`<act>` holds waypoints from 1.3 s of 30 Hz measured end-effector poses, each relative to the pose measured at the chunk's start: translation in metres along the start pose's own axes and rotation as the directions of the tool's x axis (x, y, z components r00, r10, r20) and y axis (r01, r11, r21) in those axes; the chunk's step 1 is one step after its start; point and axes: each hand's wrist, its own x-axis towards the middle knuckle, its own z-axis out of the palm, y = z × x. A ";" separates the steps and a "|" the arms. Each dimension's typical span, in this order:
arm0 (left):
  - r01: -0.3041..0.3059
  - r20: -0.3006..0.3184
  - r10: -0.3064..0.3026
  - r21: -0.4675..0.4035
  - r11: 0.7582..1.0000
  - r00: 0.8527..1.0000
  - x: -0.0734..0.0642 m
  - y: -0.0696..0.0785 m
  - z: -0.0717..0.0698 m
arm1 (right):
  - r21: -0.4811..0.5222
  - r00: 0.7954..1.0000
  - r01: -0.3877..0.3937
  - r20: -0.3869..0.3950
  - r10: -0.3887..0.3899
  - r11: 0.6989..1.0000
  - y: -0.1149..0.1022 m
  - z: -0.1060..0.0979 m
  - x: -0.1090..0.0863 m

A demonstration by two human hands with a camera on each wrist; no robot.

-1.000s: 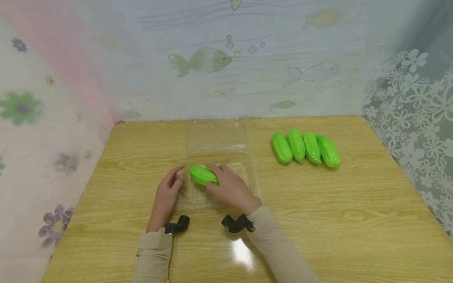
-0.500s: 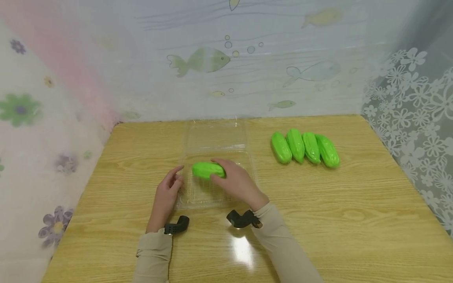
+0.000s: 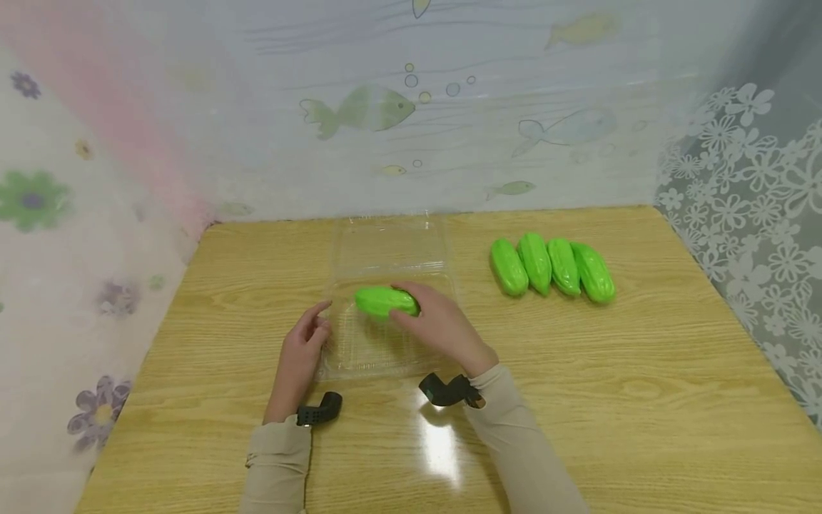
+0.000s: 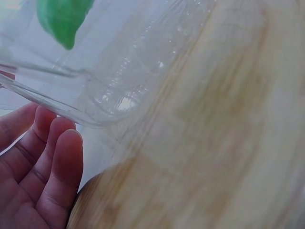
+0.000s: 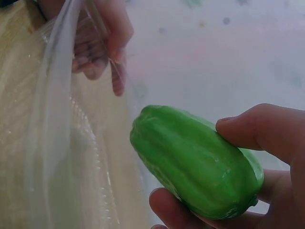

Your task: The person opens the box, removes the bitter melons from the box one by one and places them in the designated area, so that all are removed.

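Note:
A glossy, ribbed green papaya-like fruit (image 3: 379, 303) is held in my right hand (image 3: 443, 325), just above the clear plastic box (image 3: 359, 373). In the right wrist view the thumb lies on one side of the fruit (image 5: 190, 162), with fingers underneath. My left hand (image 3: 303, 357) rests beside the box's left wall. In the left wrist view, its loosely bent fingers (image 4: 66, 160) touch the outside, just under the rim. The box's lid (image 3: 392, 246) lies folded back toward the wall.
Several matching green fruits (image 3: 535, 264) lie side by side on the wooden table (image 3: 610, 400), right of the box. Behind the table hangs a fish-patterned curtain (image 3: 372, 107). Flowered sheets flank both sides. A black wrist camera (image 3: 446, 390) sits at each cuff.
My right hand has moved right and a little farther from me, carrying the green fruit from the box's left part to its middle. The fruit has turned more level. My left hand has stayed put.

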 end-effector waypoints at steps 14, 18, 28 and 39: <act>0.003 0.001 -0.003 -0.018 1.000 1.000 0.005 -0.003 0.000 | 0.042 0.999 -0.017 -0.041 0.019 0.999 0.013 -0.019 0.000; -0.004 0.009 0.004 -0.018 1.000 1.000 0.009 -0.005 -0.001 | 0.048 0.998 -0.031 -0.053 0.034 0.998 0.018 -0.025 0.002; -0.011 0.021 0.012 -0.041 0.999 1.000 0.016 -0.008 -0.002 | 0.093 0.991 -0.105 -0.078 0.112 0.990 0.031 -0.037 0.004; -0.013 0.041 0.015 -0.052 0.999 0.999 0.011 0.009 -0.006 | 0.164 0.981 -0.147 -0.104 0.165 0.975 0.044 -0.049 0.002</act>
